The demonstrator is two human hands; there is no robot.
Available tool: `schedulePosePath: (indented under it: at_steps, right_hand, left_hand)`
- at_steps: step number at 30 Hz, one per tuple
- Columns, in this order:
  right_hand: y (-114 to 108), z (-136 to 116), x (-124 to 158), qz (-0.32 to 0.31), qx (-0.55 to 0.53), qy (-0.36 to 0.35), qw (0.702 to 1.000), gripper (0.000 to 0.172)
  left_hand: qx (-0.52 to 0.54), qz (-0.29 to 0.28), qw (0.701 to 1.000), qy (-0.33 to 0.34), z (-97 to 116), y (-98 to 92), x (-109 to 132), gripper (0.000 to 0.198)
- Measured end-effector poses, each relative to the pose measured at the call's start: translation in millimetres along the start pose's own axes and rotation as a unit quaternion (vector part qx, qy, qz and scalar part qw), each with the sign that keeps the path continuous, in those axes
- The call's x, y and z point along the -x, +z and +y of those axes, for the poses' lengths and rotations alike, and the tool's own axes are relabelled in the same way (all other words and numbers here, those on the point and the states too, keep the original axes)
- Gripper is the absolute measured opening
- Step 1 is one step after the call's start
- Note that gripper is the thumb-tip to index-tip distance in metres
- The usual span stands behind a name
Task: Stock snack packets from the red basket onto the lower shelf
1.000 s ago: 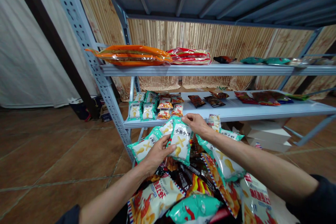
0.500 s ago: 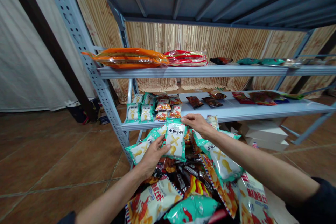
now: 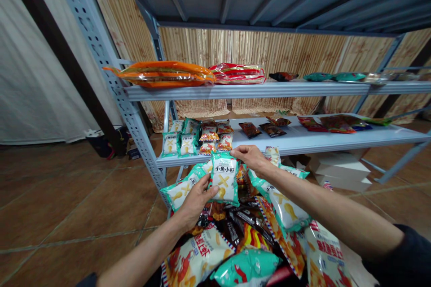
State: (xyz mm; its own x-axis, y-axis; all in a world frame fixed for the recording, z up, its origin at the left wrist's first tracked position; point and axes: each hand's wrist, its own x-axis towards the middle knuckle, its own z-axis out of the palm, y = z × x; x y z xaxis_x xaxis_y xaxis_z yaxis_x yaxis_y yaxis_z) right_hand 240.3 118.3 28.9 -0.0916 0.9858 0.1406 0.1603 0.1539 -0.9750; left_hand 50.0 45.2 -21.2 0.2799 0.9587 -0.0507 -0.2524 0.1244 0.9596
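Teal-edged snack bag (image 3: 224, 178): left hand (image 3: 198, 198) half-closed around lower side, right hand (image 3: 251, 157) in narrow pinch at top corner.

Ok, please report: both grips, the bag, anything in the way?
Left grip holds green-edged bag, lower left side. Right grip at top right corner. Snack bags heaped below; no obstruction visible.

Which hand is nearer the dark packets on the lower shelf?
Right. The right hand is just below the dark packets in view; the left hand is lower, farther left.

head cam, fwd/down, close over l hand (image 3: 197, 197) & r hand (image 3: 251, 157), facing rack (image 3: 316, 140)
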Motion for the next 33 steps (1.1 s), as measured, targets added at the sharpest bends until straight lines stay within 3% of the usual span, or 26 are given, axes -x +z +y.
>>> schedulePosePath:
  at_steps: [6,12,23,33]
  right_hand:
    - [0,-1,0,-0.011,-0.060,0.033,0.998,0.031]
    - [-2,5,3,-0.030,-0.086,0.070,0.993,0.038]
    - [2,3,14,-0.087,-0.178,0.121,0.973,0.031]
    - [9,-2,30,-0.106,-0.168,0.126,0.972,0.030]
  left_hand:
    - [0.021,-0.007,1.000,0.001,0,-0.3,-1,0.054]
    - [0.034,0.004,0.999,0.011,-1,-1.7,-4,0.057]
    - [0.075,0.016,0.997,-0.011,3,3.9,-4,0.050]
    - [0.155,0.050,0.987,-0.013,13,7.8,-9,0.043]
